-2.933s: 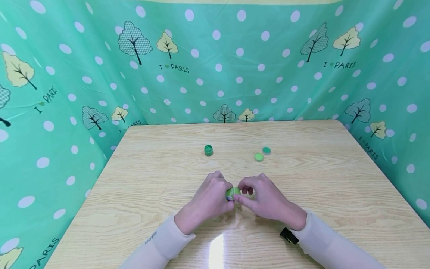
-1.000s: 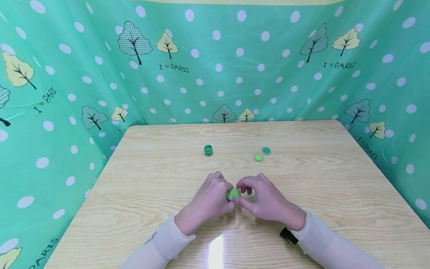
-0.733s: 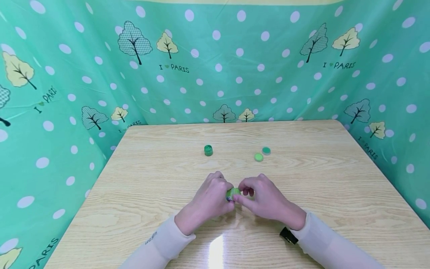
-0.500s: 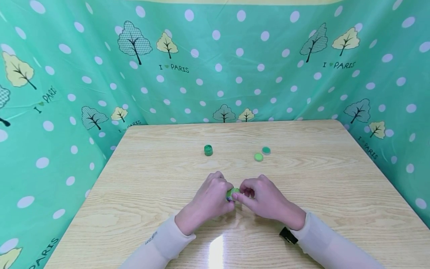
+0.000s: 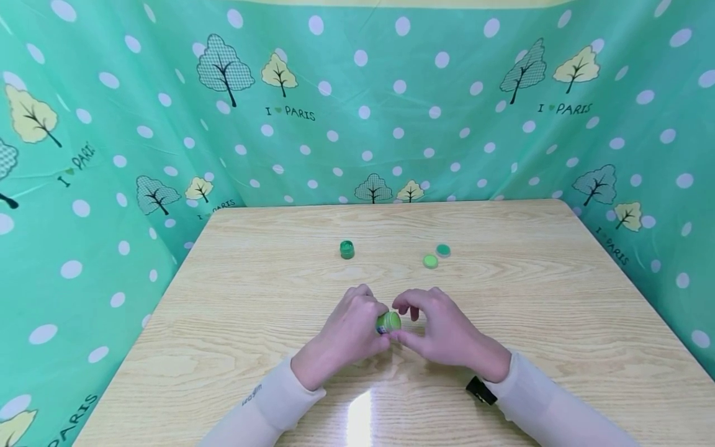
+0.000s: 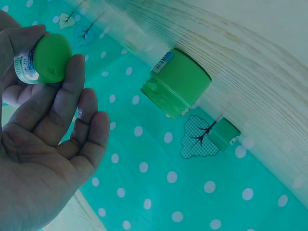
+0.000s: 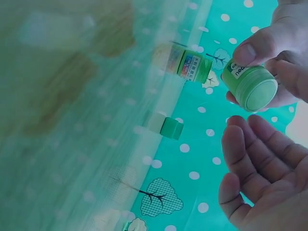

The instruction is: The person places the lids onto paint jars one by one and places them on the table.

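My left hand [image 5: 347, 326] grips a small light green paint jar [image 5: 384, 324], tipped on its side with the capped end toward the right. In the right wrist view its round lid [image 7: 261, 95] faces the camera, and the label shows partly under the left thumb. My right hand [image 5: 447, 329] is by the lid, fingers loosely bent and parted, with the thumb tip right at the lid's lower edge. The left wrist view shows the jar's smooth green base [image 6: 53, 57]. Behind the left hand stands another light green jar [image 6: 178, 82], without a lid; the head view hides it.
A dark green jar [image 5: 347, 250], uncapped, stands farther back on the wooden table [image 5: 268, 261]. Two loose lids, one light green [image 5: 430, 261] and one darker [image 5: 443, 250], lie to the right. A dotted green curtain [image 5: 357, 124] surrounds the table's back and sides.
My right thumb and index finger were on the lid half a second ago; now they have spread off it, after similar on-and-off movements earlier. My left hand and the jar hold nearly still.
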The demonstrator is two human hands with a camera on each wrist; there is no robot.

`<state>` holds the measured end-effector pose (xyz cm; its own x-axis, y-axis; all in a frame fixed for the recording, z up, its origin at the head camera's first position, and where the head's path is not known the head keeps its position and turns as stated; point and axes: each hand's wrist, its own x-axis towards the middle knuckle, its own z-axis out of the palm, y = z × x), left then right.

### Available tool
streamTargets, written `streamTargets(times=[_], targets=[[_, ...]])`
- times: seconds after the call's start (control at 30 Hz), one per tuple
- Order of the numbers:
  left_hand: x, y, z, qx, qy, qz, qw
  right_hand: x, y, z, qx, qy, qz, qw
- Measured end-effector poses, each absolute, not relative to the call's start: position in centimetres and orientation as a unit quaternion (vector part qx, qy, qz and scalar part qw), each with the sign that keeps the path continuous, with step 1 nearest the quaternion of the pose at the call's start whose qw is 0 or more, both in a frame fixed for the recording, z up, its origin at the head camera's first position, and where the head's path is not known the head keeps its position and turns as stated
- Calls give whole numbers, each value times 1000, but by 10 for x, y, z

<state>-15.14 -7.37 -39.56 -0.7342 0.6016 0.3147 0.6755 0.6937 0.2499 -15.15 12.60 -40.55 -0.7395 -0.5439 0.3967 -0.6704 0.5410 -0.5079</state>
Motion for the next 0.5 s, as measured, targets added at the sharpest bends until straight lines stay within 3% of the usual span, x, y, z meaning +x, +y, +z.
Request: streamTargets(times=[0.5], targets=[[-151, -74, -395, -355, -912, -174, 112, -152, 125, -409, 374, -860, 330, 113]])
